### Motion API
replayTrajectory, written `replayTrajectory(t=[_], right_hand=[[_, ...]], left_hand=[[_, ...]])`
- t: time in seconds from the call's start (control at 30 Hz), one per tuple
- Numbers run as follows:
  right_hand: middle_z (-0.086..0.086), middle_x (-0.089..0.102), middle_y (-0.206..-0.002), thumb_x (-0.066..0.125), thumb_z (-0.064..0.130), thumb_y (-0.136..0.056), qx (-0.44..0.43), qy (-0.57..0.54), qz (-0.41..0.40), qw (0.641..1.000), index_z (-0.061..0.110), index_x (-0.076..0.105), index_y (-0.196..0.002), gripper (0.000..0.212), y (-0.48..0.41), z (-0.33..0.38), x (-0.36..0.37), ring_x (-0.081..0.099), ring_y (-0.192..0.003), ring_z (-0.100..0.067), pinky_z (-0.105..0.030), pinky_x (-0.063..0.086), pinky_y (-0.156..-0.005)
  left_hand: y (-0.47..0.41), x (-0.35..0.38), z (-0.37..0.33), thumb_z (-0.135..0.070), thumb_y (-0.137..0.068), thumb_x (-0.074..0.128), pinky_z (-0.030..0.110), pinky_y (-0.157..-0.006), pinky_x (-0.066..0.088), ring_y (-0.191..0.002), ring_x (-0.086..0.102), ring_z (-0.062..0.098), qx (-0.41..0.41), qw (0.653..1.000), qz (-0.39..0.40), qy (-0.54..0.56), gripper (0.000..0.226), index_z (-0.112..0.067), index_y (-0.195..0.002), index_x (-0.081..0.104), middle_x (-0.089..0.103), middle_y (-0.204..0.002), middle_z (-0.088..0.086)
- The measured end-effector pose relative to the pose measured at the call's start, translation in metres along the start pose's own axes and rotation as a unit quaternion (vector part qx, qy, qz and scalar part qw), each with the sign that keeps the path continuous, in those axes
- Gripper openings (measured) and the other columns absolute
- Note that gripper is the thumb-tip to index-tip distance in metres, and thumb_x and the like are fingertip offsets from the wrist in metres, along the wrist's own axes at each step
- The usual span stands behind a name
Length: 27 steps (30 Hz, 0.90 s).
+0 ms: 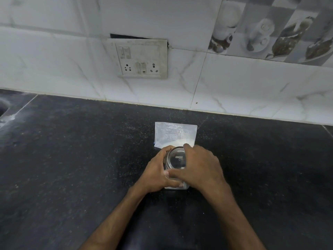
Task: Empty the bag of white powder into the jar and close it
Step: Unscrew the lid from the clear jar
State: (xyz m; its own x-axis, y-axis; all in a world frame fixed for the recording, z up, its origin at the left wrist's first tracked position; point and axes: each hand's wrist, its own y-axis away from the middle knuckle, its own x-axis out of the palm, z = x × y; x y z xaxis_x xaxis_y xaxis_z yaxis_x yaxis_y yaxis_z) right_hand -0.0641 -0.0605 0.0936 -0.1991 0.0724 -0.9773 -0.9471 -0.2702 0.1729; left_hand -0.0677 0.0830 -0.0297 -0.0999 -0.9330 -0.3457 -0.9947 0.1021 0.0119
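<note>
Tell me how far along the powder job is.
Nothing poured yet: the bag lies on the counter behind the jar, powder still inside. Left hand steadies the jar; right hand grips its lid. Pouring and closing remain.

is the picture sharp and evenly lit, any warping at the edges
Head view: dim, flat light, soft shadow under the forearms; the counter edge and wall tiles bow from wide-angle distortion; slightly soft overall; the clear jar between left hand and right hand shows faint glare; bag readable.
</note>
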Motion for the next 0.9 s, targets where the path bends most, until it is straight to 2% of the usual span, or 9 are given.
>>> replayTrajectory(t=[0.13,0.23,0.33,0.4,0.53,0.6,0.67,0.77,0.9], right_hand=[[-0.002,0.063,-0.122,0.075,0.048,-0.075,-0.076,0.016,0.019,0.997,0.019,0.053,-0.130,0.066,-0.011,0.000,-0.004,0.059,-0.112,-0.025,-0.037,0.049,-0.092],[0.003,0.065,-0.121,0.083,0.033,-0.069,-0.134,-0.001,0.086,0.987,0.024,0.054,-0.130,0.069,-0.020,-0.010,-0.018,0.059,-0.114,-0.021,-0.039,0.050,-0.097],[0.001,0.057,-0.135,0.081,0.056,-0.069,-0.102,-0.011,0.084,0.991,0.023,0.034,-0.150,0.099,-0.016,-0.007,-0.014,0.054,-0.126,-0.024,-0.044,0.046,-0.104],[-0.002,0.055,-0.135,0.073,0.066,-0.071,-0.061,-0.007,0.039,0.997,0.021,0.036,-0.148,0.097,-0.010,0.000,-0.004,0.054,-0.124,-0.025,-0.042,0.048,-0.100],[0.002,0.055,-0.129,0.078,0.042,-0.074,-0.114,-0.030,0.037,0.992,0.029,0.048,-0.139,0.073,-0.015,0.000,0.001,0.052,-0.121,-0.022,-0.038,0.046,-0.099],[0.003,0.047,-0.147,0.083,0.035,-0.071,-0.146,-0.042,0.104,0.983,0.033,0.040,-0.146,0.086,-0.018,-0.008,-0.005,0.042,-0.137,-0.022,-0.045,0.034,-0.114],[0.000,0.026,-0.164,0.082,0.049,-0.071,-0.107,-0.057,0.100,0.988,0.033,0.026,-0.154,0.102,-0.014,-0.012,-0.006,0.025,-0.149,-0.024,-0.049,0.024,-0.121],[-0.001,0.043,-0.146,0.075,0.060,-0.074,-0.049,-0.065,0.013,0.997,0.027,0.034,-0.151,0.093,-0.005,-0.006,0.004,0.046,-0.131,-0.024,-0.040,0.043,-0.106],[0.004,0.050,-0.136,0.081,0.027,-0.074,-0.128,-0.088,0.076,0.985,0.032,0.045,-0.144,0.078,-0.013,-0.011,-0.004,0.051,-0.125,-0.019,-0.042,0.045,-0.107]], left_hand=[[-0.001,0.000,0.001,-0.031,-0.043,0.098,0.043,-0.102,0.052,-0.117,0.063,0.009,0.000,1.000,0.002,-0.002,0.108,-0.030,-0.137,0.045,0.064,-0.127,-0.011],[-0.001,0.000,0.000,-0.027,-0.043,0.099,0.040,-0.103,0.052,-0.118,0.063,0.007,0.001,1.000,0.003,-0.003,0.109,-0.032,-0.137,0.044,0.064,-0.127,-0.011],[-0.001,-0.001,0.000,-0.032,-0.044,0.098,0.042,-0.103,0.052,-0.119,0.063,0.009,0.006,1.000,0.010,-0.007,0.108,-0.031,-0.137,0.044,0.064,-0.128,-0.011],[-0.001,-0.002,-0.001,-0.033,-0.045,0.096,0.042,-0.102,0.052,-0.117,0.063,0.009,0.003,1.000,0.008,-0.005,0.104,-0.030,-0.136,0.044,0.063,-0.126,-0.012],[-0.001,-0.001,-0.002,-0.024,-0.047,0.095,0.039,-0.102,0.052,-0.116,0.063,0.006,0.008,1.000,0.003,0.001,0.101,-0.031,-0.135,0.045,0.064,-0.125,-0.013],[-0.002,0.000,0.001,-0.022,-0.048,0.097,0.040,-0.101,0.053,-0.116,0.064,0.007,0.009,1.000,0.005,0.002,0.101,-0.031,-0.134,0.046,0.065,-0.125,-0.011],[-0.002,0.000,0.003,-0.025,-0.048,0.098,0.042,-0.102,0.052,-0.118,0.063,0.009,0.009,1.000,0.009,0.002,0.104,-0.032,-0.136,0.044,0.064,-0.127,-0.010],[-0.002,0.000,0.004,-0.028,-0.047,0.097,0.044,-0.102,0.052,-0.118,0.063,0.010,0.005,1.000,0.005,0.003,0.103,-0.031,-0.136,0.044,0.064,-0.127,-0.011],[-0.003,0.001,0.005,-0.025,-0.046,0.096,0.045,-0.101,0.052,-0.116,0.065,0.010,0.003,1.000,0.001,0.005,0.102,-0.032,-0.134,0.046,0.066,-0.125,-0.010]])
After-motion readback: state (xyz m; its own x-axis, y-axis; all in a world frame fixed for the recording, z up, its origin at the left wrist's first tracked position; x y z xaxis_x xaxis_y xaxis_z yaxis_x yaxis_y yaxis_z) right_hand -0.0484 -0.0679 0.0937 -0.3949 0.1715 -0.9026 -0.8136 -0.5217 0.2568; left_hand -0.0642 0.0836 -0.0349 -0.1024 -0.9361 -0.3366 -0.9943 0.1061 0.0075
